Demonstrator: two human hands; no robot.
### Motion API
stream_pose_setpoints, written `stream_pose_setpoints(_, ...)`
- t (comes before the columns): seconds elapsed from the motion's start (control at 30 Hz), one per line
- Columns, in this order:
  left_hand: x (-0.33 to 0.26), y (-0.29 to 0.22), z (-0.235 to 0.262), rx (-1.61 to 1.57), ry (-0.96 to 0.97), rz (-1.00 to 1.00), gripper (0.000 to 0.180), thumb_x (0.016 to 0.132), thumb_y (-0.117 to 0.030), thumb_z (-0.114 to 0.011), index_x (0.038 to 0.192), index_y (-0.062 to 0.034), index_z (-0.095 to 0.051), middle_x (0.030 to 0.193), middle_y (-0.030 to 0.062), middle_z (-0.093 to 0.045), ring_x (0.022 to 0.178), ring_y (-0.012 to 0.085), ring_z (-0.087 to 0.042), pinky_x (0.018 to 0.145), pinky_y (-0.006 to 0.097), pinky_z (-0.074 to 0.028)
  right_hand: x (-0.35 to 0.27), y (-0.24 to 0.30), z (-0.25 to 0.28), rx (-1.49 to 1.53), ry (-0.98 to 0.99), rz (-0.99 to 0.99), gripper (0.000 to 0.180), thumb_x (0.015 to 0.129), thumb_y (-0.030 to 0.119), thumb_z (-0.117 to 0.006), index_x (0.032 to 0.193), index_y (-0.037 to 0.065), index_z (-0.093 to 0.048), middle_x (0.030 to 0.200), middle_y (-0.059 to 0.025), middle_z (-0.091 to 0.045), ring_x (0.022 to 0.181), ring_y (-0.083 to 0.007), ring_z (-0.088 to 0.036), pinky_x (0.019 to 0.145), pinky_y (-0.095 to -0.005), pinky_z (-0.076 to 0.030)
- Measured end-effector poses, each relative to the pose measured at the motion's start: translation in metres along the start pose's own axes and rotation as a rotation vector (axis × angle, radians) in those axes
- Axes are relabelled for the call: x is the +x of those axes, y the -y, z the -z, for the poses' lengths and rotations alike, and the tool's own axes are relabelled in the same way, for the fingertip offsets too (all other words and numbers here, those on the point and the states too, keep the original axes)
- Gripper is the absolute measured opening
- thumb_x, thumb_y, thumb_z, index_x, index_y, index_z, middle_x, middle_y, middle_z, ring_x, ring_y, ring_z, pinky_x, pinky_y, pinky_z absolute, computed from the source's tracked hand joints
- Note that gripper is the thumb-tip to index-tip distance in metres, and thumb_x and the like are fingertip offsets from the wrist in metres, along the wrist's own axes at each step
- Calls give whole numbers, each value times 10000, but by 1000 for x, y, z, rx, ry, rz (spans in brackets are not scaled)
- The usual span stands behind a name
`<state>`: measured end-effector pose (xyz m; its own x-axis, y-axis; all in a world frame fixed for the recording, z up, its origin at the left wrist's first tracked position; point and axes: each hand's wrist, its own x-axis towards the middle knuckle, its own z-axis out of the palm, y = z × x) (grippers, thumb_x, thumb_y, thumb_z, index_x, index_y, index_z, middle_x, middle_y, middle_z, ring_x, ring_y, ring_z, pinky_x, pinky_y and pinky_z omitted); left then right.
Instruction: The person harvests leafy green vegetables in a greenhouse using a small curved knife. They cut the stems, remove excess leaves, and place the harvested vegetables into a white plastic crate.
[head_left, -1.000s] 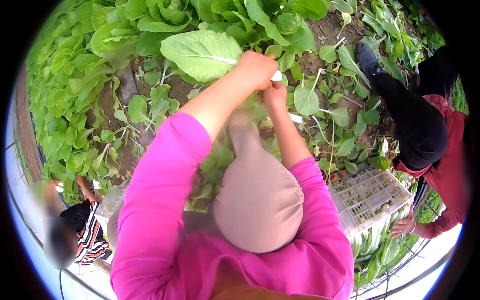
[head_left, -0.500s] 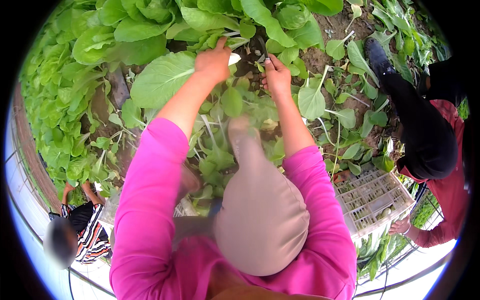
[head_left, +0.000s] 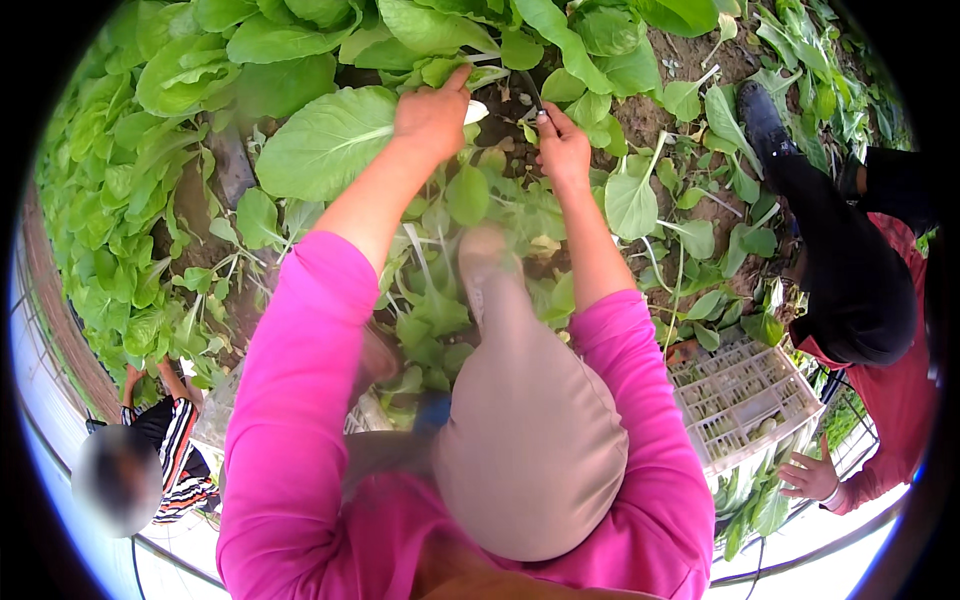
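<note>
Nearest of all, two bright pink sleeves (head_left: pixel 290 400) come up from the lower edge around a tan cap brim (head_left: pixel 530 420) that hides the middle of the view. Beyond the sleeves the bare forearms stretch away toward the soil bed (head_left: pixel 690 60). The left hand (head_left: pixel 432 115) is closed around the pale stalks of a leafy green plant (head_left: pixel 325 140), whose largest leaf spreads out to the left of the wrist. The right hand (head_left: pixel 563 150) sits just beside it, fingers curled tight on a thin dark blade (head_left: pixel 528 92) that points up toward the plant's base; whether the blade touches the stalks cannot be told. The two hands are near each other but apart.

Off to the right, a white plastic crate (head_left: pixel 745 395) stands on the ground, and another person's hand (head_left: pixel 812 477) rests just below it, with a red sleeve (head_left: pixel 895 400) and dark trousers (head_left: pixel 850 270) above. At lower left a second person in a striped top (head_left: pixel 170 440) crouches by the plants. Farther out, rows of greens (head_left: pixel 110 160) fill the left and top of the bed.
</note>
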<state>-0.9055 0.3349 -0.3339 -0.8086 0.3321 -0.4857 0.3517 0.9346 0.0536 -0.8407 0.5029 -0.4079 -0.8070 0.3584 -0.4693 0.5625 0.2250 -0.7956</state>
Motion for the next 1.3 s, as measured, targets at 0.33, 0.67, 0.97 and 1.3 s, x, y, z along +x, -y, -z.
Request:
stream_pose_setpoints(0.33,-3,-3,-12,-65,-38,24,664,703,-29,-590,1330,-121,-395,1131,65,-590,880,254,-618,788,369,-475,-3,9,-14,86,60,-75,335,888,225,-522,1182,79,-587,815,-144,-662,550,-167,-572,611,-308,-476)
stream_pose_setpoints(0.67,-99,-1,20,-424,-256,-180,492,669,-56,-616,1154,-42,-537,1344,-11,-439,800,288,-592,720,377,-471,-82,4,27,523,-101,6,334,857,210,-639,1130,60,-516,877,-71,-630,543,-66,-499,437,-187,-358)
stream_pose_setpoints(0.97,-160,-24,15,-883,-138,-152,577,694,-85,-628,1256,-124,-504,1376,118,-405,1122,315,-514,924,353,-429,-106,73,43,930,106,131,385,770,27,-700,1063,59,-452,967,-134,-637,564,-82,-524,460,-189,-399)
stream_pose_setpoints(1.3,-175,-11,45,-1238,-175,-22,598,699,6,-648,1272,-78,-502,1368,97,-434,1234,224,-443,1017,328,-353,-115,75,50,834,73,178,338,789,-11,-643,1070,72,-475,958,-78,-604,668,-91,-560,467,-190,-413)
